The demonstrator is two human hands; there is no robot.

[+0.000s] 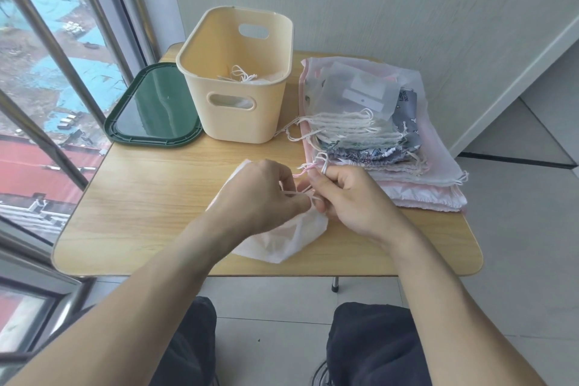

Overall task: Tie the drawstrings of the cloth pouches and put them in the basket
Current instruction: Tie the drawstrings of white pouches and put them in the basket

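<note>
Both hands, left hand (pixel 263 194) and right hand (pixel 351 197), pinch the thin pale drawstrings (pixel 302 194) above a limp white cloth pouch (pixel 282 238); light, floppy, best held by cords.

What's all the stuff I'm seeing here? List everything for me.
table: one, light wood, under everything
basket: one, cream, far middle of table, a tied pouch inside
lid: one, dark green, flat, left of basket
stack of pouches: one, pink, white and grey, right of basket
pouch: one, white, near edge, under the hands
drawstring: pink and white, between the hands
left hand: pinches drawstring
right hand: grips drawstring
</note>
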